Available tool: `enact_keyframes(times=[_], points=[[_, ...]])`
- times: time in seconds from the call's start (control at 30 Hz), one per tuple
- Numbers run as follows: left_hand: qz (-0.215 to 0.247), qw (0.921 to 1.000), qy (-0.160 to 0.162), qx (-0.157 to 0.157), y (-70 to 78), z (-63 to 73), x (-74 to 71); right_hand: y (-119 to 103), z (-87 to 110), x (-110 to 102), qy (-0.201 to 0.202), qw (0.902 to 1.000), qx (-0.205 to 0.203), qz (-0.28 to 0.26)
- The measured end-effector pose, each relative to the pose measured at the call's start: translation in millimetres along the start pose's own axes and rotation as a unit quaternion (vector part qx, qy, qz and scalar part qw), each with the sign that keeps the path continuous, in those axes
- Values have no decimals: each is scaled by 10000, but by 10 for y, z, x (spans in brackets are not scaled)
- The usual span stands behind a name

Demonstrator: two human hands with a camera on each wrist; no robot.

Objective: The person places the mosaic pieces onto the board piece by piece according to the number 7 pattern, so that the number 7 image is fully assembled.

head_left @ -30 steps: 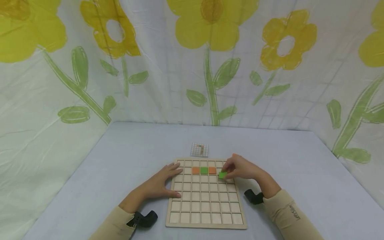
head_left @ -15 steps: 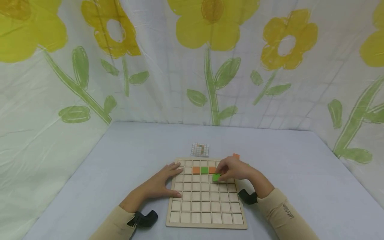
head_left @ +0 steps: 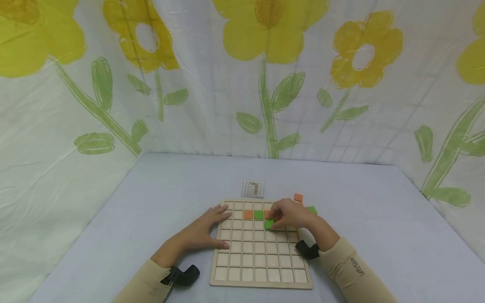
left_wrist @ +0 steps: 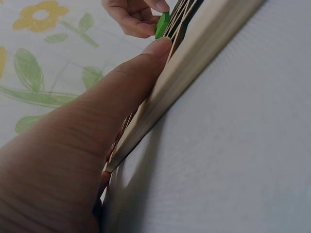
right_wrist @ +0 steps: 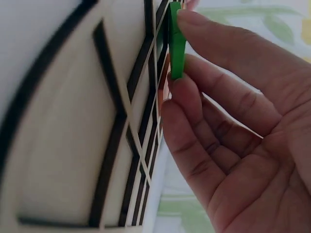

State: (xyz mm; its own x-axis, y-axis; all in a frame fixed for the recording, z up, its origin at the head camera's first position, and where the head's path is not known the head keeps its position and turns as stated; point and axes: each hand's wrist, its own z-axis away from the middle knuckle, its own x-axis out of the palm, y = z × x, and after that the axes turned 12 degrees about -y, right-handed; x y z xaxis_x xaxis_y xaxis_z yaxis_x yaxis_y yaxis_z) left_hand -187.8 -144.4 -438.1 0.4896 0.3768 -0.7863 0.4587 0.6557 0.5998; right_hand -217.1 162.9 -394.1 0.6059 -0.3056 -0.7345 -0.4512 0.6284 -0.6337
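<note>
A wooden grid board (head_left: 261,284) lies on the table, its cells framed by thin raised strips. In its second row sit an orange tile (head_left: 248,214), a green tile (head_left: 258,214) and another orange tile (head_left: 267,214), partly covered by fingers. My right hand (head_left: 291,214) pinches a green square tile (right_wrist: 177,41) between thumb and fingertips, just over the cell below that orange tile. Whether the held tile touches the board cannot be told. My left hand (head_left: 201,229) rests on the board's left edge, fingers spread, thumb (left_wrist: 158,47) lying on the rim.
Beyond the board lies a small card (head_left: 252,188) printed with a coloured grid pattern. Loose tiles lie right of the board: an orange tile (head_left: 298,197) and a green tile (head_left: 312,210), with more partly hidden behind my right hand. A flowered curtain (head_left: 212,84) hangs behind the table.
My right hand has moved left across the board with the green tile, from near the right side to below the right-hand orange tile. Loose tiles behind it came into view. The left hand stayed put.
</note>
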Motion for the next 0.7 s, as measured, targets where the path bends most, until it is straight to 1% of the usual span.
enact_keyframes(times=[0.1,0.23,0.33,0.47,0.7], points=[[52,10000,6,34,1,-4,1,2,-11,20,23,10000,-28,-39],[36,10000,-23,-69,5,-6,6,12,-9,32,49,10000,-26,-23],[36,10000,-36,-82,8,-2,4,22,-7,35,81,10000,-30,25],[43,10000,-23,-1,11,4,-3,26,-15,40,119,9999,21,108],[-27,10000,-40,-63,14,13,-7,14,-14,52,161,9998,43,89]])
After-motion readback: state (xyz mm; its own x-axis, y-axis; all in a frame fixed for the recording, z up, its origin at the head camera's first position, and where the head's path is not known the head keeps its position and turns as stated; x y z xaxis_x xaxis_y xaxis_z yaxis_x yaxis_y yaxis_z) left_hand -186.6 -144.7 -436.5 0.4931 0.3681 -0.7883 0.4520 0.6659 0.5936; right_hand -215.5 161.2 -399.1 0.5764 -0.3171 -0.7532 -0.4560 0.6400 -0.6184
